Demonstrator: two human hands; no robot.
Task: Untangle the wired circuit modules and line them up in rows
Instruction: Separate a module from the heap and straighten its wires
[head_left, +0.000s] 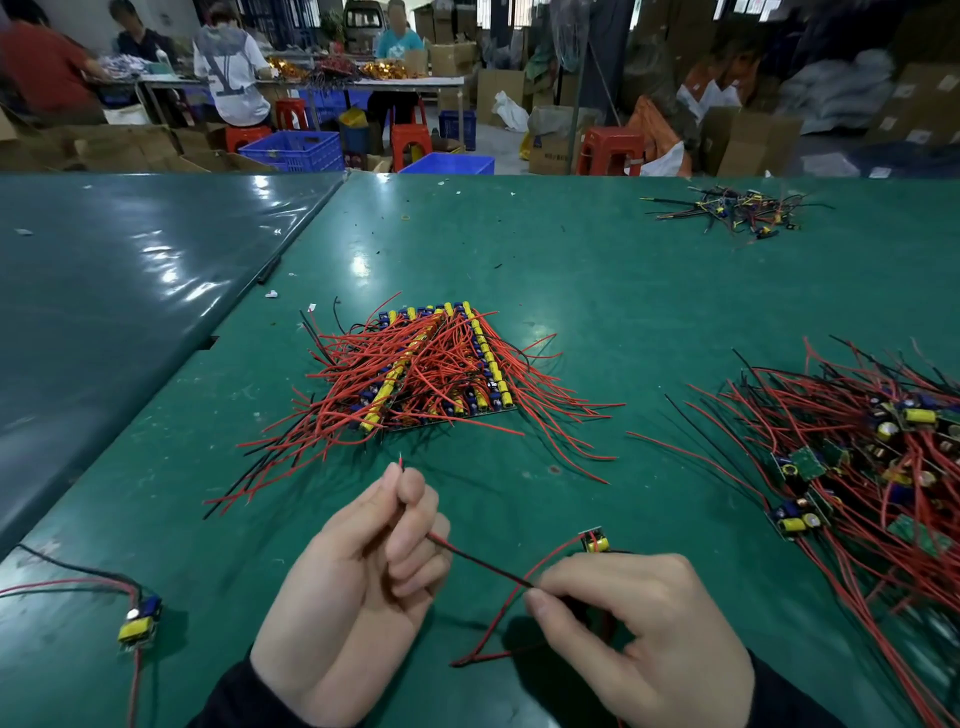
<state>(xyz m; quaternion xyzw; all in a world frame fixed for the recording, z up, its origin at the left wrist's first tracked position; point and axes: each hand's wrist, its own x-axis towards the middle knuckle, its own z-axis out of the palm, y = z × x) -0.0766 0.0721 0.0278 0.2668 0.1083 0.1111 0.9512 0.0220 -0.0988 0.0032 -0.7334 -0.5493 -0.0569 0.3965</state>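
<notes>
Near the front of the green table, my left hand (358, 587) pinches the red and black wires (467, 558) of one circuit module, their tip poking up above my fingers. My right hand (639, 639) pinches the same wires further along. The small module (594, 541) with a yellow part hangs just above my right hand. At the table's middle lie rows of lined-up modules (431, 364), half covered by their red wires. A tangled heap of modules (872, 457) lies at the right edge.
A single module (137, 621) with red and black wires lies at the front left. A small pile of modules and wires (737, 210) sits at the far right. A darker table (130, 270) adjoins on the left. People work at tables behind, among crates and boxes.
</notes>
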